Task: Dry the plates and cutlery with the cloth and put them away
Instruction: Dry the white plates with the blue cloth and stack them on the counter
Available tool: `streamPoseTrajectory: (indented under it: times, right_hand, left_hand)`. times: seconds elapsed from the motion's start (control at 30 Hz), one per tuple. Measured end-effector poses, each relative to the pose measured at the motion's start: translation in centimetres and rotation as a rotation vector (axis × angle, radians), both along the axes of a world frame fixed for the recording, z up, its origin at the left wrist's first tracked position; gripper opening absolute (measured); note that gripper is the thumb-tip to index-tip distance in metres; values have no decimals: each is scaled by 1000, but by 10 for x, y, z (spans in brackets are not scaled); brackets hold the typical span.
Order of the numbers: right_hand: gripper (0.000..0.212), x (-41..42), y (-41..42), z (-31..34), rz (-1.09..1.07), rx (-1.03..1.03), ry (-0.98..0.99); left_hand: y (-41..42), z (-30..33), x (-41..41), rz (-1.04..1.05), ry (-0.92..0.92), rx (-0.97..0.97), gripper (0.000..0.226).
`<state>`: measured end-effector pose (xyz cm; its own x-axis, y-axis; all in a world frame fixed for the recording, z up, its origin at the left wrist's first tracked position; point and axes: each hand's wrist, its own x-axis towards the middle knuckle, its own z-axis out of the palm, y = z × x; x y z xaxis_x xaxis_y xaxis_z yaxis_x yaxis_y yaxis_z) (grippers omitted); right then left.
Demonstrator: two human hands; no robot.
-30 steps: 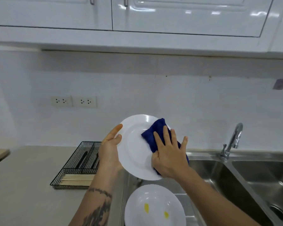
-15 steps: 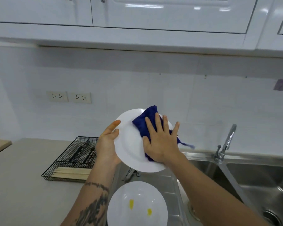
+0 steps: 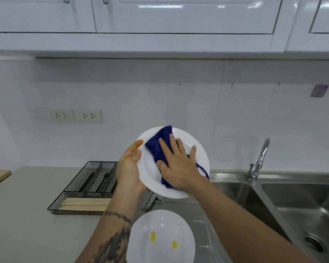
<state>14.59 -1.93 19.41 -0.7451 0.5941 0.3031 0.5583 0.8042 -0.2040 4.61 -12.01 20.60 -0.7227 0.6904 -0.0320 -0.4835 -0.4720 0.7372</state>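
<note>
The left hand [image 3: 128, 168] clamps the white plate [image 3: 186, 188] by its rim, tilting it up so the flat, spread-fingered right hand [image 3: 177, 166] presses the blue cloth [image 3: 159, 147] across its face.

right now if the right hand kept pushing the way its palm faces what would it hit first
The right hand is flat on the blue cloth, which is already pressed against the white plate held by the left hand. Past the plate is probably the tiled wall, though depth is unclear.
</note>
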Motion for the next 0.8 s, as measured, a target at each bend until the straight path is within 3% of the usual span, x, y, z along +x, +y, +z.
streamPoseTrajectory:
  times: [0.13, 0.23, 0.37, 0.47, 0.57, 0.67, 0.8]
  right_hand:
    - [59, 7, 5, -1, -50, 88, -97]
    - [56, 20, -10, 10, 31, -93, -86]
    - [56, 30, -39, 16, 189, -153, 161]
    - [60, 25, -41, 11, 231, 0, 339]
    - [47, 22, -28, 6, 211, 147, 391]
    - [43, 27, -17, 0, 166, 151, 435]
    - [35, 37, -8, 8, 125, 13, 541]
  left_hand:
    - [-9, 3, -15, 56, -3, -53, 33]
    - [-10, 12, -28, 135, -44, -68, 36]
    - [-5, 32, -39, 287, -172, -102, 39]
    - [-3, 40, -41, 296, -261, -121, 44]
    - [-3, 34, -41, 197, -222, -121, 45]
    - [-11, 18, -43, 112, 29, -177, 32]
    - [-30, -24, -53, 158, 789, -373, 35]
